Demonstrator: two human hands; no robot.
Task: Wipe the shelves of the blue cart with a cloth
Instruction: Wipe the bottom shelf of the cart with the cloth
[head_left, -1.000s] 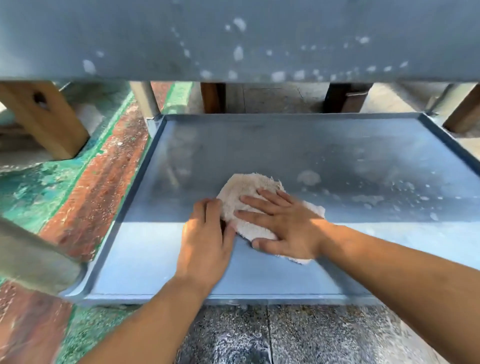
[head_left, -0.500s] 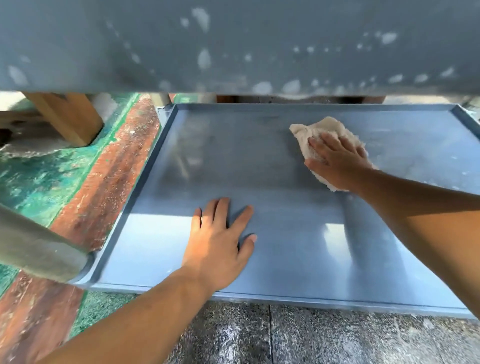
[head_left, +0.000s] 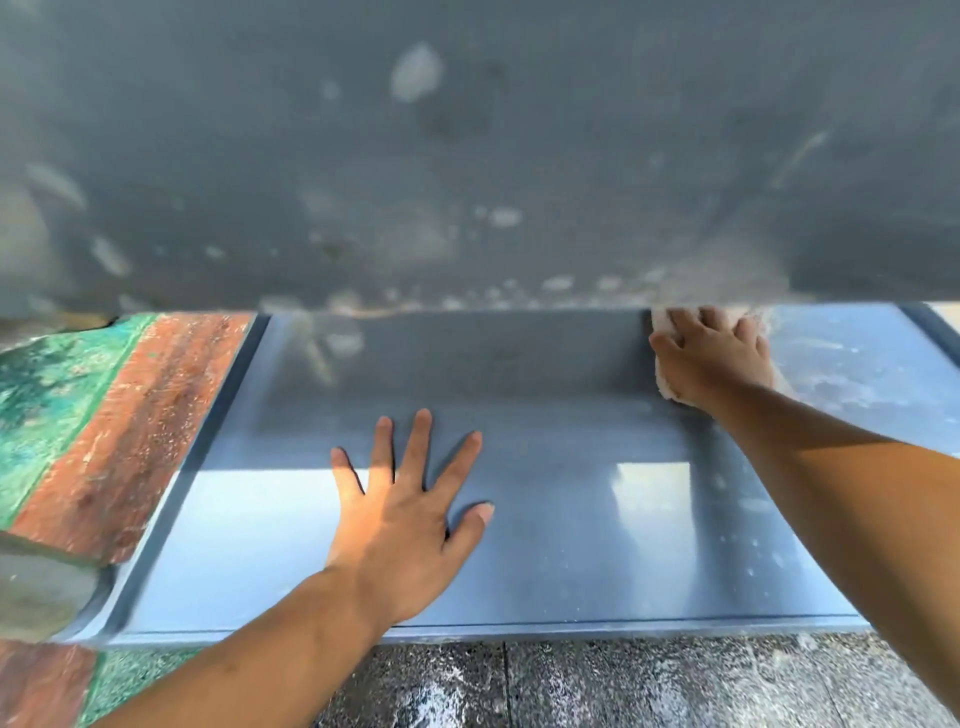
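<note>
From the head view I see the lower shelf (head_left: 519, 545) of the blue cart filling the middle of the picture, its near edge running just above the speckled stone floor (head_left: 623, 686). My left hand (head_left: 400, 525) lies flat on the shelf, palm down and fingers spread wide, holding nothing, a little left of centre and closer to the near edge than the far one. My right hand (head_left: 711, 358) reaches toward the far right part of the shelf and presses down on the pale cloth (head_left: 662, 387), which shows at the hand's edges; its fingertips run under the upper shelf (head_left: 467, 156), so I cannot see their ends. That upper shelf is blurred and flecked with pale spots. Whitish smears mark the lower shelf by its right edge. Left of the cart is a green and red painted floor strip (head_left: 104, 415).
</note>
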